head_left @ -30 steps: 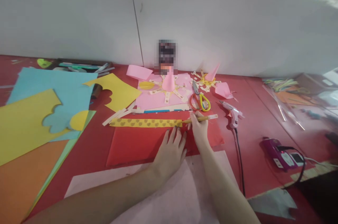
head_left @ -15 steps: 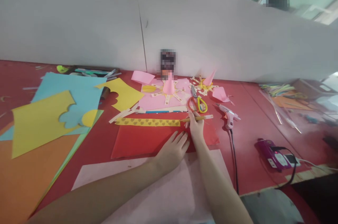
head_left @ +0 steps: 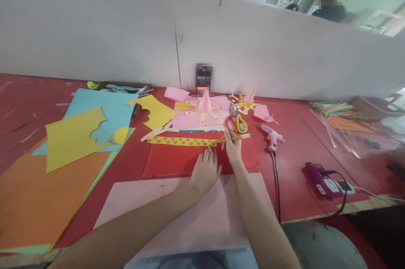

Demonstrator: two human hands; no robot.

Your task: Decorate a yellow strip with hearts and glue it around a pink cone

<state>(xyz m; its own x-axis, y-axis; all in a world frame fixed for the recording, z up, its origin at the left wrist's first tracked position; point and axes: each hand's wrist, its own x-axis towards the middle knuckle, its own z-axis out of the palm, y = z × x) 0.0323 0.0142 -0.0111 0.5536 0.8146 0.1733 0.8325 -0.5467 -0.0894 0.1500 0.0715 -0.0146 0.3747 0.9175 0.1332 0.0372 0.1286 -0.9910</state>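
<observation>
My right hand pinches a yellowish-brown pen with a pale rear end. The pen's tip touches or hovers at the right end of a yellow paper strip patterned with a row of brown marks. My left hand lies with its fingers stretched out on a red sheet, fingertips near the strip's lower edge. Just beyond my right hand are scissors with red and yellow handles. Under my forearms is a pale pink sheet.
Pink paper cones with pale strips around them stand at the back. A pink glue gun with a black cord lies right, near a purple power strip. Yellow, blue and orange sheets overlap at left. A grey partition stands behind.
My left hand has shifted slightly, its fingertips now closer to the yellow strip. The pen remains at the strip's right end. The camera view has tilted and turned a little.
</observation>
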